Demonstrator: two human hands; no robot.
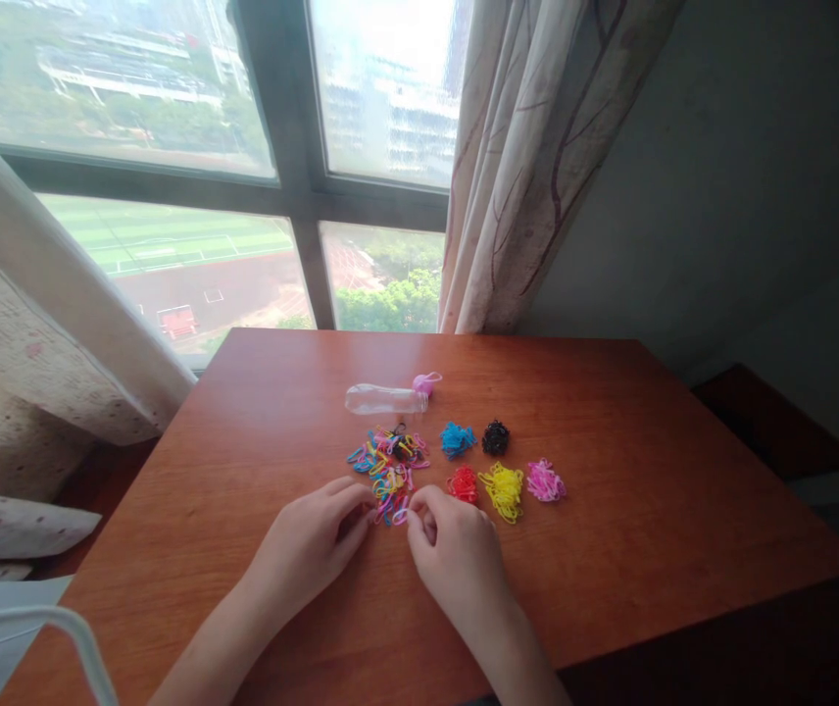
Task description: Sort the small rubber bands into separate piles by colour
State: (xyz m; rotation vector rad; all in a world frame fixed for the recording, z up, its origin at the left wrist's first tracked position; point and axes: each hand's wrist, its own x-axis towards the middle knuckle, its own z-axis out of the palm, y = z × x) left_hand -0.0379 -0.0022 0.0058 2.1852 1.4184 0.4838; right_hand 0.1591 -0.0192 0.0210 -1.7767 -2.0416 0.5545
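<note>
A mixed pile of small coloured bands [394, 461] lies on the brown table [279, 412]. My left hand [317, 539] rests at its lower left edge, thumb and index fingertips close together; what they hold, if anything, is too small to tell. At the pile's lower right, my right hand [456, 549] pinches a pale pink band [400, 516]. Sorted by colour to the right are a blue pile [457, 439], a black pile [495, 437], a red pile [462, 483], a yellow pile [503, 490] and a pink pile [546, 480].
Behind the mixed pile lies a clear bottle [382, 399] on its side, beside a pink cap [425, 383]. Curtains [522, 167] and a window stand beyond the table's back edge. A white curved tube [74, 628] is at the lower left.
</note>
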